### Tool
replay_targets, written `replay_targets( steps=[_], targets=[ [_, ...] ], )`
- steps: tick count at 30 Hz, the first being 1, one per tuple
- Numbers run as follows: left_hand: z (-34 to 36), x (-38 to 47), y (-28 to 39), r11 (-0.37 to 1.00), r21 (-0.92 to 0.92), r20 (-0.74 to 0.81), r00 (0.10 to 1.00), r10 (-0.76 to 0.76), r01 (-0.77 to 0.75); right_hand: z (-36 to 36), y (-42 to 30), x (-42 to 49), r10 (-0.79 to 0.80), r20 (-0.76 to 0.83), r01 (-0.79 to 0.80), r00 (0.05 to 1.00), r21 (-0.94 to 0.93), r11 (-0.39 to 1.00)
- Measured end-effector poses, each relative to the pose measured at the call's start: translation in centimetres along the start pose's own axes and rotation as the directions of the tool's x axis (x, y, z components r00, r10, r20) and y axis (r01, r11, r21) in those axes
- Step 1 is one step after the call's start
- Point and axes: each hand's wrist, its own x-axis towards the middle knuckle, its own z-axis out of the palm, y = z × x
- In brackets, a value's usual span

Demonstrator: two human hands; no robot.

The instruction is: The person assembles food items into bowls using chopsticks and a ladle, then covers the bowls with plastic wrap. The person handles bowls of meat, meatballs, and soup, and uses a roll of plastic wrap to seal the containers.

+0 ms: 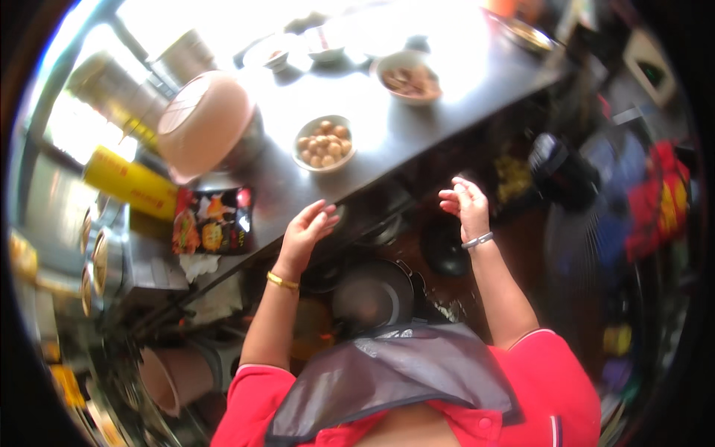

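Observation:
My left hand (pixel 309 230) hangs in the air by the front edge of a steel table (pixel 385 137), fingers loosely bent and holding nothing. Past it on the table stands a white bowl (pixel 324 167) heaped with round brown eggs (pixel 325 144). My right hand (pixel 467 202) is raised beyond the table edge over the floor, its fingers curled a little with nothing seen in them. Farther back a second bowl (pixel 410 99) holds brownish pieces of food that blur makes hard to name. A printed black and red packet (pixel 212 219) lies at the table's left end.
A pink plastic basin (pixel 206 123) rests tilted at the table's left, beside a yellow box (pixel 131 181). Small white bowls (pixel 325 47) line the back. Below are a large dark pot (pixel 371 293) and a pink bucket (pixel 173 377). A black container (pixel 564 170) is at right.

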Motion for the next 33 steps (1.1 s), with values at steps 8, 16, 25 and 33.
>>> replay_targets(
  steps=[8,16,25,33],
  targets=[
    [0.7,-11.4,-7.6,0.97,0.003,0.224,0.945,-0.238,0.244,-13.1,6.6,-23.4,0.281,-0.295,-0.333,0.913,-0.141,0.932],
    [9.1,-11.4,-11.5,0.938,0.134,0.388,0.854,-0.347,0.32,-24.5,7.7,-38.8,0.198,-0.696,-0.11,0.691,0.169,0.979],
    [36.0,-21.4,-13.4,0.894,0.424,0.774,0.455,-0.441,0.145,-33.5,12.1,-61.8,0.218,-0.92,0.217,0.325,0.297,0.93],
    [49.0,-32.3,-19.1,0.782,0.619,0.785,0.1,-0.612,-0.073,-37.6,16.4,-77.9,0.456,-0.884,0.733,-0.108,0.239,0.637]
  ],
)
